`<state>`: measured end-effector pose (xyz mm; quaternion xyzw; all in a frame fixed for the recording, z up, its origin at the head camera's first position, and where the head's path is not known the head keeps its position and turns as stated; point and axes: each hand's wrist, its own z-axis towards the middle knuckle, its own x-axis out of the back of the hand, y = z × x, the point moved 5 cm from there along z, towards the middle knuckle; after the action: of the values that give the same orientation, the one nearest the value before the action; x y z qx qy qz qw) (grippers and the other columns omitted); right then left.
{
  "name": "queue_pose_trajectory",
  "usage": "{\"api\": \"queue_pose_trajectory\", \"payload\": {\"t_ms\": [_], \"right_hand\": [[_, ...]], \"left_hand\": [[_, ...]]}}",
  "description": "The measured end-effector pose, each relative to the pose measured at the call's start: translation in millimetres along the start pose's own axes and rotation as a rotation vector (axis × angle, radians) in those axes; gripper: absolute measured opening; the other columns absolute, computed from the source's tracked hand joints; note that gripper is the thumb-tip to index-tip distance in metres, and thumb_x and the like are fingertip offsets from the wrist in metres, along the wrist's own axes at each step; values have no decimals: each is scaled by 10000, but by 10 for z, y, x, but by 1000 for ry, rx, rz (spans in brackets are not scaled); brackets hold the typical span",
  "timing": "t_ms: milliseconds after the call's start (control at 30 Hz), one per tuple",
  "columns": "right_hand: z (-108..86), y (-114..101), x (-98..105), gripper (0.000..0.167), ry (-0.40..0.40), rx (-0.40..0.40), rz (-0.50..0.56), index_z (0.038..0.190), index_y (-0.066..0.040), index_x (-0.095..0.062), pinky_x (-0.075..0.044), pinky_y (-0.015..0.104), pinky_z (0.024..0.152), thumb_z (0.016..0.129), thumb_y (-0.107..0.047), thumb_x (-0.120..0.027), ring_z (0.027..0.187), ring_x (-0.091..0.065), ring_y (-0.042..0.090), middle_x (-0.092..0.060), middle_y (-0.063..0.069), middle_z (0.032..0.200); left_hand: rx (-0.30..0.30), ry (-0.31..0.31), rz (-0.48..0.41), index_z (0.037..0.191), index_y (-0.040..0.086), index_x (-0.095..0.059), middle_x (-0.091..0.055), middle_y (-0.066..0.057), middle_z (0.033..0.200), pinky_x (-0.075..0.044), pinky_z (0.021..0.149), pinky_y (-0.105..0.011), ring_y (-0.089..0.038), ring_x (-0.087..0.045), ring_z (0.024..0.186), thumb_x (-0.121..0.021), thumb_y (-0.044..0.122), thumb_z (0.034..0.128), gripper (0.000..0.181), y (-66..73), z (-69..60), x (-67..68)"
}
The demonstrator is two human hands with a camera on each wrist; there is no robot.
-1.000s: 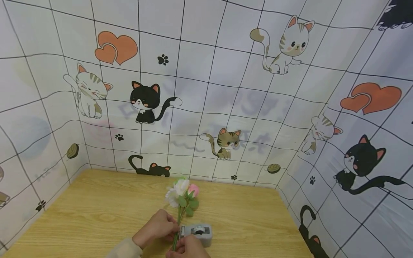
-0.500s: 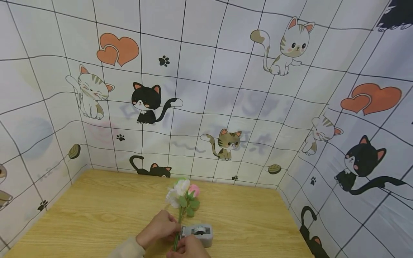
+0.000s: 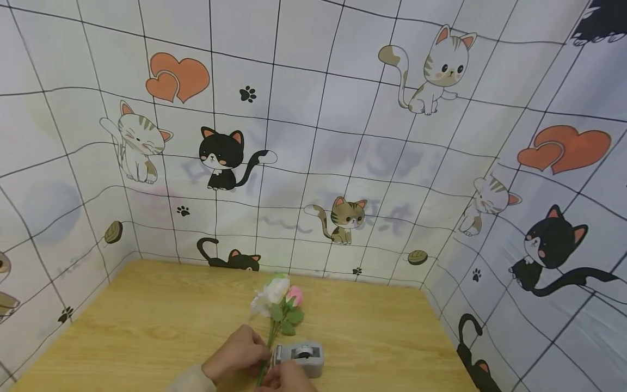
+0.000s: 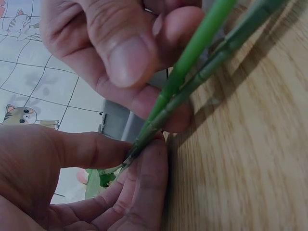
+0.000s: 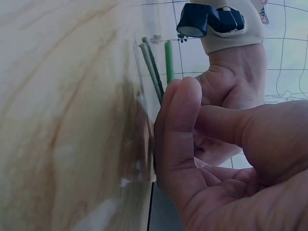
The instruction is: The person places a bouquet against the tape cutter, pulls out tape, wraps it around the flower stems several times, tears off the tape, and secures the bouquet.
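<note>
A small bunch of artificial flowers, white and pink with green leaves [image 3: 288, 316], lies over the table in the head view. My left hand [image 3: 241, 353] pinches its green stems [image 4: 159, 108] between thumb and fingers; the left wrist view shows this close up. Lower on the stems, my right hand [image 3: 288, 378] has its fingers curled around them, the index finger passing behind. In the right wrist view the stem ends stick out past my right hand [image 5: 185, 130]. Whether it also pinches tape is hidden. A grey tape dispenser [image 3: 313, 362] stands right beside the stems.
The wood-grain table [image 3: 382, 326] ends at a back wall covered with a white, gridded cat-print cloth [image 3: 294, 163]. Similar cloth hangs at both sides. A dark wrist camera [image 5: 207, 20] sits over my left sleeve [image 5: 236, 29].
The flower heads have dipped slightly, and the stems lean a little more, their lower end shifted left. Both hands have moved slightly downward; the dispenser stays where it was.
</note>
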<state>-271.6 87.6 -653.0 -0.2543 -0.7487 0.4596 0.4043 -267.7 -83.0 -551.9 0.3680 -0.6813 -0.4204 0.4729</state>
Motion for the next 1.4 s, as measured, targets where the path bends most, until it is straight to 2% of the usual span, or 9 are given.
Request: {"api": "queue_pose_trajectory", "payload": {"t_ms": [200, 500, 633, 700, 800, 933, 1067, 1233, 1400], "right_hand": [[-71, -66, 6, 187, 11, 5, -30, 903, -186, -883, -583, 204, 653, 1006, -324, -956, 710, -737, 35, -818, -72, 761], [-276, -231, 25, 250, 5, -106, -21, 1022, -179, -884, -594, 223, 690, 1044, -427, -910, 769, -741, 58, -816, -65, 825], [-239, -175, 30, 299, 6, -70, -34, 1055, -188, -892, -600, 237, 690, 1045, -487, -894, 778, -745, 60, -817, -75, 831], [-173, -78, 25, 284, -3, -31, 13, 1041, -201, -894, -611, 249, 688, 1024, -484, -913, 778, -763, 78, -832, -58, 834], [-224, -192, 40, 258, -26, 11, 99, 1054, -181, -881, -637, 257, 722, 1039, -438, -897, 807, -787, 96, -860, -25, 884], [-492, -684, 89, 217, -11, 19, 165, 1115, -75, -850, -670, 267, 799, 1102, -290, -826, 886, -817, 107, -885, 36, 979], [-670, -953, 99, 231, 5, 45, 253, 1167, 19, -839, -679, 241, 811, 1157, -193, -745, 906, -829, 107, -890, 91, 1023], [-770, -1070, 114, 298, -36, 117, 358, 1251, 114, -797, -700, 235, 836, 1197, -150, -668, 942, -850, 135, -881, 140, 1088], [-794, -1108, 135, 451, -140, 161, 458, 1378, 184, -715, -705, 235, 910, 1208, -232, -671, 1023, -849, 109, -876, 109, 1178]], "left_hand": [[-5, 4, -3, 896, -31, -859, -844, -70, 796, -697, 678, -300, -142, -805, 748, -769, 7, 922, 102, 70, -55, 23], [-42, -10, 4, 1004, -68, -844, -848, -108, 929, -734, 747, -359, -182, -842, 788, -787, 27, 1049, 120, 158, -108, 94], [-59, -13, -9, 1056, -77, -824, -835, -97, 934, -729, 747, -361, -143, -817, 782, -791, 48, 1062, 129, 197, -133, 120], [-76, -12, -22, 1067, -80, -817, -823, -94, 938, -726, 742, -359, -134, -805, 772, -794, 49, 1056, 131, 210, -136, 130], [-97, -14, -47, 1115, -97, -805, -819, -92, 965, -714, 741, -343, -123, -789, 783, -795, 46, 1060, 153, 234, -130, 149], [-124, -20, -95, 1175, -118, -780, -843, -94, 996, -708, 747, -320, -126, -787, 824, -797, 48, 1069, 198, 279, -125, 176], [-156, -46, -151, 1219, -129, -761, -857, -121, 1034, -722, 763, -315, -144, -804, 860, -797, 68, 1087, 240, 318, -135, 185], [-186, -86, -188, 1278, -129, -745, -857, -145, 1101, -728, 796, -310, -169, -816, 910, -790, 118, 1122, 296, 368, -156, 189], [-202, -102, -219, 1295, -137, -727, -857, -154, 1131, -741, 832, -340, -200, -840, 961, -781, 115, 1132, 305, 396, -179, 190]]}}
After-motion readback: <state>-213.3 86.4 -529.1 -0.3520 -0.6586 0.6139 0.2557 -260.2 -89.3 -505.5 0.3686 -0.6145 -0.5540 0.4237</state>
